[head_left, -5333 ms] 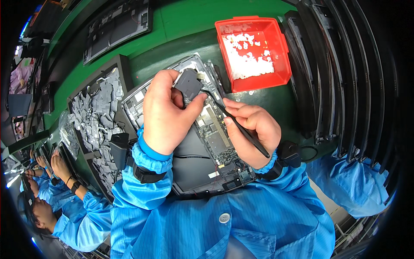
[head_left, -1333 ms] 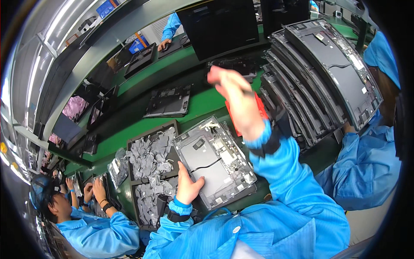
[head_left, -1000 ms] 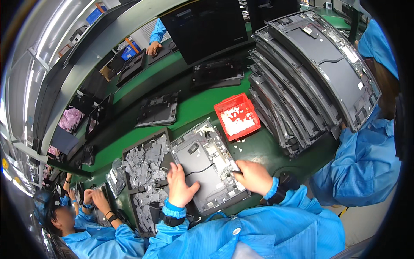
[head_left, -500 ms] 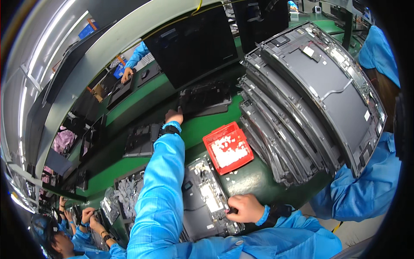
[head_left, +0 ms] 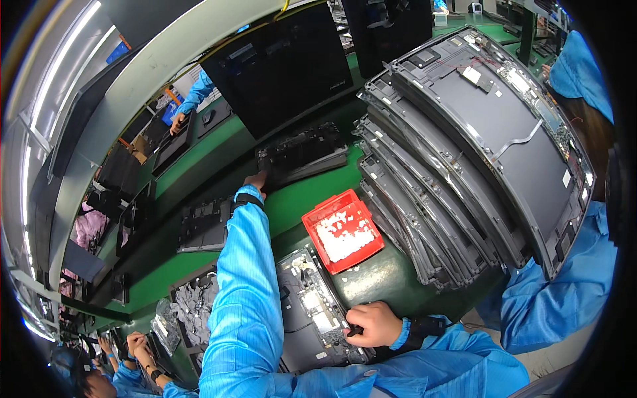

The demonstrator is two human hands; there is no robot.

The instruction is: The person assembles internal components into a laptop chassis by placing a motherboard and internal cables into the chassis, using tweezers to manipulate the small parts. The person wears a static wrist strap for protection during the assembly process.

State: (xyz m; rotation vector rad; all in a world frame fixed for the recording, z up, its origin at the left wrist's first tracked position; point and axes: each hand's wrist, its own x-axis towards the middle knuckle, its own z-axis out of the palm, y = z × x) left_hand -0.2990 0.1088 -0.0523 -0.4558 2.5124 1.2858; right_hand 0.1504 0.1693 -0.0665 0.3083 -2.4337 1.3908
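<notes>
- Sleeves of blue work cloth come in from the near edge of a green counter (head_left: 391,278), which runs as a long curved line away to the left.
- At the near edge the right hand (head_left: 373,324) is closed in a loose fist around a small dark tool (head_left: 355,330), resting on the near right corner of one opened laptop base (head_left: 312,318) that lies flat with its circuit boards showing.
- Left of that base sits one dark tray of grey metal parts (head_left: 192,312), with a clear bag just beside it.
- Just past the base, toward the middle of the counter, stands one red bin (head_left: 342,230), square and shallow, holding small white pieces.
- Right of the bin leans one stack of dark laptop shells (head_left: 464,152), set on edge and fanned; their count is too close to tell.
- The left hand (head_left: 255,180) is stretched out over the counter to its far side, fingers on the near left corner of one black keyboard panel (head_left: 302,154); whether they grip it cannot be told.
- Left of the reaching arm lies one more dark panel (head_left: 202,224) flat on the counter.
- Behind the far edge rises a dark upright screen (head_left: 285,66), and a pale overhead beam with strip lights curves off to the left.
- Three other people in blue show: one at the right edge, one at the lower left, one sleeve far off.
</notes>
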